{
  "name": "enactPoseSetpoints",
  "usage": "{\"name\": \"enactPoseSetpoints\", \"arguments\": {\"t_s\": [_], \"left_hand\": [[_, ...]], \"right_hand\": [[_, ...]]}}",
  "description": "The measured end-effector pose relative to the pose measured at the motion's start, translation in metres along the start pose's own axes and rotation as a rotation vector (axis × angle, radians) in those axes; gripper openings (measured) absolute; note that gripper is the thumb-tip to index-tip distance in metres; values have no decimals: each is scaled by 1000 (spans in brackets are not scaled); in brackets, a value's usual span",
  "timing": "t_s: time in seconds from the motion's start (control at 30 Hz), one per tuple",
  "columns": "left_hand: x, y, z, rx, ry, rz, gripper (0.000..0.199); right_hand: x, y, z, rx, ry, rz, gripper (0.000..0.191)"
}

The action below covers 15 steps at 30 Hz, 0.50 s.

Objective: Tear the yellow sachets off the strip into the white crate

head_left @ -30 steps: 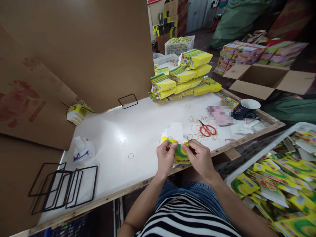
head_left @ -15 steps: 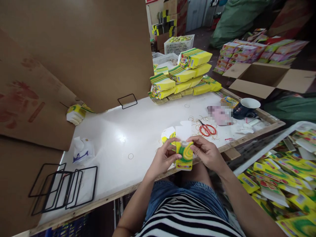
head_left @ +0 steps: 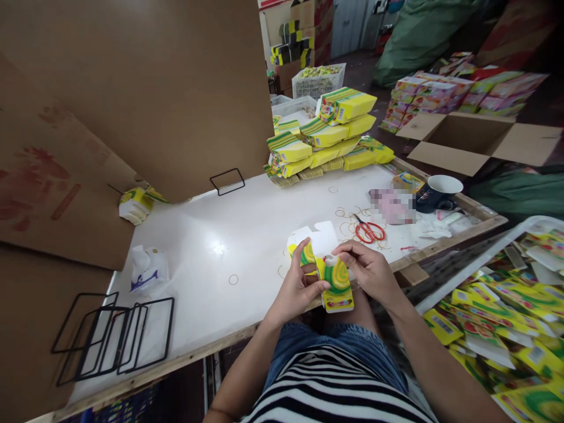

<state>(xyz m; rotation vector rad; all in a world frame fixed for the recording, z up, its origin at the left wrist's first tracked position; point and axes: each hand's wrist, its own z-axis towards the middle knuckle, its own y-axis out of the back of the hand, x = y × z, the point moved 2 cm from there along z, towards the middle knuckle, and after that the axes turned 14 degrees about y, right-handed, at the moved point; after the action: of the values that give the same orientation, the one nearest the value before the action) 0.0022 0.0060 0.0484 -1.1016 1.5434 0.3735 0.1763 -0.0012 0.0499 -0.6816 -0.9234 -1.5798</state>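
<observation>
Tilting more than half a second ago, the yellow-green printed carton (head_left: pixel 338 281) is over the table (head_left: pixel 255 235) edge, left hand (head_left: pixel 302 286) grip clamped on its side, right hand (head_left: pixel 365 267) pinching a top corner. White bin (head_left: pixel 476 262)'s heaped with similar cartons (head_left: pixel 480 323); back crate (head_left: pixel 318 90) holds yellow packs (head_left: pixel 319 71).

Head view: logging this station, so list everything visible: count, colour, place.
Held cartons: count unclear, yellow, in hands
Table: one, white, centre
Scissors: one, red-handled, table right
Rubber bands: many, tan, on table
Mug: one, blue, table right
Stacked cartons: many, yellow, table rear
Wire frames: several, black, left, rear
Tissue pack: one, white, left
Bins: several, white, right, rear
Open box: one, brown, right rear
Panels: several, brown, left
Sacks: count unclear, green, right
Left hand, right hand: two, holding cartons
</observation>
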Motion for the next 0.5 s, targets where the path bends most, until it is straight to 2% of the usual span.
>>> {"name": "enactPoseSetpoints", "arguments": {"t_s": [0.1,0.23,0.33,0.5], "left_hand": [[2,1,-1,-2,38,-34,95],[5,4,-2,8,72,-36,87],[2,4,-1,5,60,-68,80],[-2,1,-1,-16,49,-101,73]], "right_hand": [[-1,2,-1,57,2,9,23],[0,9,-2,120,0,25,30],[1,10,-4,120,-20,60,28],[-1,8,-10,94,-138,161,32]]}}
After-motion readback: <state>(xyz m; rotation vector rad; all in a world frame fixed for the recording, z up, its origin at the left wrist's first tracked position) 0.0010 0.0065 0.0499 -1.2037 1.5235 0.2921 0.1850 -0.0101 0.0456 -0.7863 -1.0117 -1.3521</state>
